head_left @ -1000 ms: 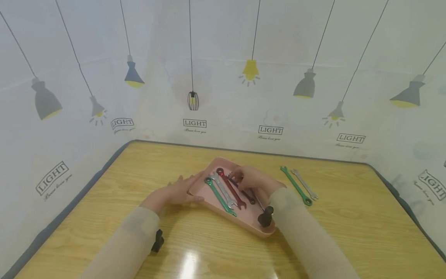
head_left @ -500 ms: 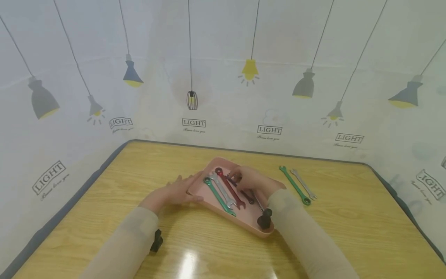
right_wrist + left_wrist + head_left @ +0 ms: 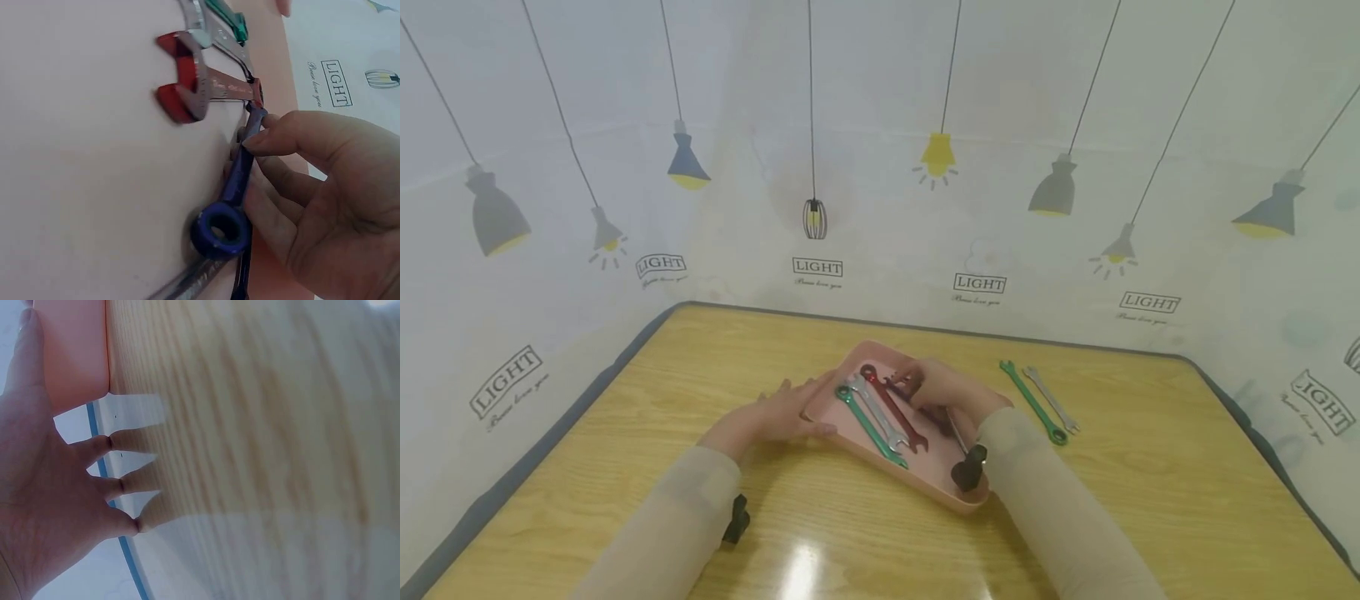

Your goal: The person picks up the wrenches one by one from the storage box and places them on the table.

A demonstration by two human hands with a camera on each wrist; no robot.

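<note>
Right hand [image 3: 340, 200] pinches smooth blue metal wrench [image 3: 239, 178] by shaft, ring end showing, inside pink tray [image 3: 932, 468]. Just left of grip, in tray: glossy red wrench [image 3: 895, 412], silver wrench [image 3: 877, 412], green wrench [image 3: 871, 427]. Farther left: left hand [image 3: 56, 481], fingers spread, thumb against smooth tray wall. Right of grip, outside tray: second green wrench [image 3: 1032, 400] beside second silver wrench [image 3: 1051, 397] on wood-grain table [image 3: 662, 417]. Beyond grip: pale backdrop [image 3: 880, 192], printed hanging lamps.

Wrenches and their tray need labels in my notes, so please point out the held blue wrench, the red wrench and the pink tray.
Blue wrench [image 3: 237, 181], right wrist view: shaft.
Red wrench [image 3: 895, 408], head view: shaft, midway.
Pink tray [image 3: 937, 471], head view: bare patch of floor.
</note>
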